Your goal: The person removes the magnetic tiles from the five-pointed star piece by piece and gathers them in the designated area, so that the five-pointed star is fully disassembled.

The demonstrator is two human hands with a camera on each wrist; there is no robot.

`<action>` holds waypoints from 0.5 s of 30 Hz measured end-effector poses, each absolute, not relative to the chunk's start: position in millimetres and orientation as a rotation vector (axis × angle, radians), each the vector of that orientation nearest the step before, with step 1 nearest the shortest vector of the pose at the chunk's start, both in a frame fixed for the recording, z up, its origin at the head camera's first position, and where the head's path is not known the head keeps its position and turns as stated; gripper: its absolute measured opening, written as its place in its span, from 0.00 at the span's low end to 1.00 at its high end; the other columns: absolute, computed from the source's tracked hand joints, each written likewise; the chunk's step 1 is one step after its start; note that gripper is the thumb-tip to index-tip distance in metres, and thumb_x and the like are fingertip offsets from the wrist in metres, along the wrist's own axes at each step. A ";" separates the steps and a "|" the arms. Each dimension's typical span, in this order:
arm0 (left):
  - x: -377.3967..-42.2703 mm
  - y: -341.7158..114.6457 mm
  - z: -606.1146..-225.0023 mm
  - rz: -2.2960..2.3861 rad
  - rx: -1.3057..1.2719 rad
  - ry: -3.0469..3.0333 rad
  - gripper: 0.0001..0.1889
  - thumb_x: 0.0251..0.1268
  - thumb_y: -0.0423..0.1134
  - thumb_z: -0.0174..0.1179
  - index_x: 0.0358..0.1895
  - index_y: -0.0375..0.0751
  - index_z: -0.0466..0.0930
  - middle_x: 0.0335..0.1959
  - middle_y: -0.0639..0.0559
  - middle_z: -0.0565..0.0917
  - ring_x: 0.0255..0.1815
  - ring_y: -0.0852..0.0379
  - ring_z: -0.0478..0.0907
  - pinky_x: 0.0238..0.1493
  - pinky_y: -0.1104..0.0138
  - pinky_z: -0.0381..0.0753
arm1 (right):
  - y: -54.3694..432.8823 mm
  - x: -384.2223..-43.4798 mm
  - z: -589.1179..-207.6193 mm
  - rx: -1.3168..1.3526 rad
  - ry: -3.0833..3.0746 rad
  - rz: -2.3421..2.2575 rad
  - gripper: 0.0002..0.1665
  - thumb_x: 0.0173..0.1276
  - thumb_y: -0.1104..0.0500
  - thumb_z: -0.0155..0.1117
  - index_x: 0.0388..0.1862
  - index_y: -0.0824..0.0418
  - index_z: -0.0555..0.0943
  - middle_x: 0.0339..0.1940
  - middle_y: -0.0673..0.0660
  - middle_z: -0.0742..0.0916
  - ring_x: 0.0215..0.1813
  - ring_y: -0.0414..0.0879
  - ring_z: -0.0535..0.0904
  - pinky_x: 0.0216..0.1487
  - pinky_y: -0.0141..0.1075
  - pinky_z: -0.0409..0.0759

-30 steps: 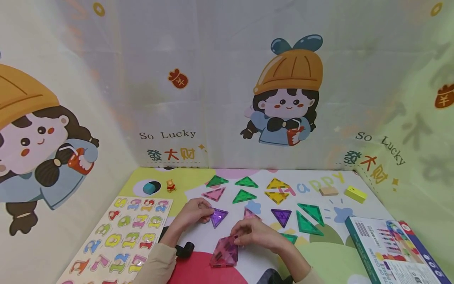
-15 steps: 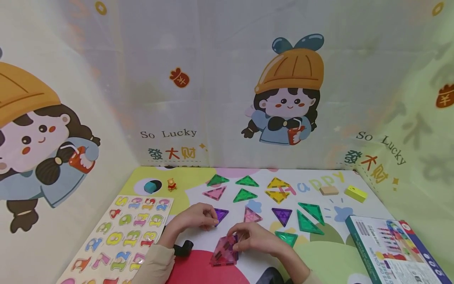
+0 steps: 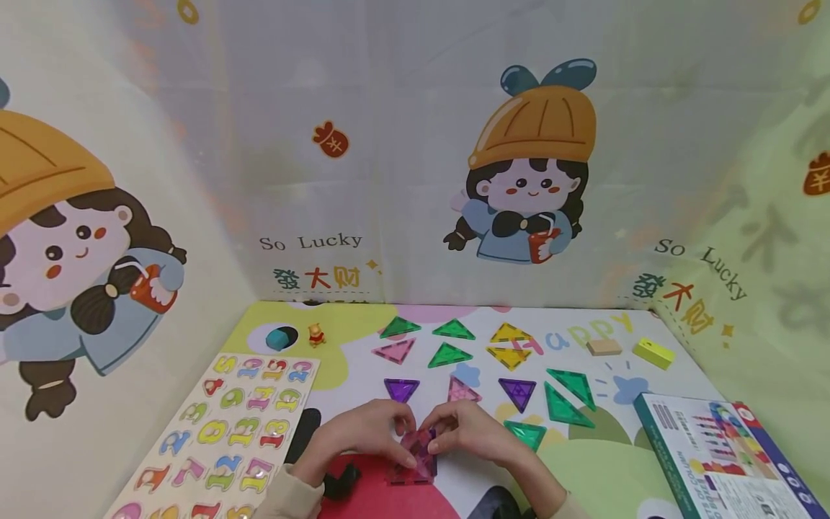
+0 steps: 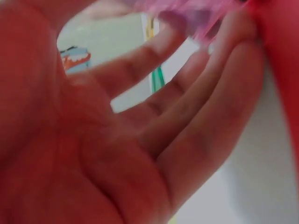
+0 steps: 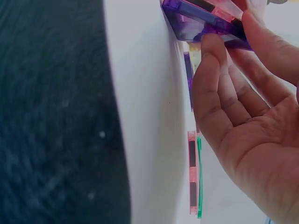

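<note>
A small built shape of translucent pink and purple magnetic tiles (image 3: 424,468) stands on the red patch of the mat, low in the middle of the head view. My left hand (image 3: 366,432) holds its left side, thumb in front and fingers behind. On the other side my right hand (image 3: 476,436) pinches it between thumb and fingers. Close up in the right wrist view, purple and pink tiles (image 5: 196,23) sit in the right fingertips. Pink tiles (image 4: 201,16) touch the left fingertips in the blurred left wrist view. Both hands cover much of the shape.
Behind the hands lie loose triangle tiles: purple ones (image 3: 401,389) (image 3: 516,393), a pink one (image 3: 463,390) and several green ones (image 3: 567,406). A number puzzle board (image 3: 227,432) lies left, a toy box (image 3: 726,454) right. Small blocks (image 3: 653,353) and a bear figure (image 3: 315,335) stand farther back.
My left hand has let go of the purple triangle, leaving it on the mat, and has moved right and nearer to hold the pink shape. The right hand keeps its grip there.
</note>
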State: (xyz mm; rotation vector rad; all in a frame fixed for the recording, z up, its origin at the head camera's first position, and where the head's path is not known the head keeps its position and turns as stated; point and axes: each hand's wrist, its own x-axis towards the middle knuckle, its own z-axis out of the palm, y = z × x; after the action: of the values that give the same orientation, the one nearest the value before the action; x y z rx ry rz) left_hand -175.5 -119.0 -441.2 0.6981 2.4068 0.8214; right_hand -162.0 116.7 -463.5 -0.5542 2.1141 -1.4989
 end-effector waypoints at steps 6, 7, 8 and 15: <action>-170.4 -116.3 -448.2 0.881 0.657 2.461 0.18 0.44 0.55 0.78 0.37 0.57 0.81 0.32 0.58 0.80 0.33 0.63 0.72 0.32 0.69 0.73 | 115.8 -162.3 -463.2 -0.547 2.125 -1.491 0.10 0.62 0.59 0.71 0.43 0.56 0.88 0.35 0.53 0.89 0.36 0.41 0.80 0.39 0.32 0.80; -170.3 -116.4 -448.8 0.890 0.658 2.462 0.18 0.44 0.55 0.78 0.36 0.57 0.80 0.32 0.58 0.80 0.33 0.63 0.73 0.32 0.69 0.73 | 115.8 -162.3 -463.1 -0.544 2.127 -1.490 0.10 0.62 0.58 0.71 0.43 0.56 0.88 0.35 0.53 0.89 0.36 0.41 0.80 0.39 0.32 0.80; -170.3 -116.5 -449.5 0.895 0.663 2.465 0.18 0.44 0.55 0.78 0.36 0.57 0.80 0.32 0.59 0.80 0.33 0.63 0.73 0.32 0.69 0.73 | 115.8 -162.3 -463.1 -0.544 2.132 -1.487 0.10 0.62 0.58 0.71 0.43 0.56 0.88 0.35 0.53 0.89 0.36 0.41 0.80 0.39 0.32 0.80; -172.0 -116.9 -450.3 0.913 0.693 2.468 0.18 0.43 0.55 0.78 0.33 0.58 0.80 0.32 0.61 0.81 0.33 0.64 0.72 0.35 0.69 0.72 | 115.3 -161.7 -462.6 -0.561 2.149 -1.474 0.09 0.64 0.58 0.70 0.43 0.55 0.88 0.36 0.52 0.89 0.37 0.41 0.79 0.40 0.32 0.78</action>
State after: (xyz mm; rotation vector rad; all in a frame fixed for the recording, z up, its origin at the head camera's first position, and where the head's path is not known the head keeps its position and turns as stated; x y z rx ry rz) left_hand -172.0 -116.9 -450.3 0.6932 2.4679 0.9127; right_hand -161.7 115.3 -462.6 -0.5613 2.1485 -1.4739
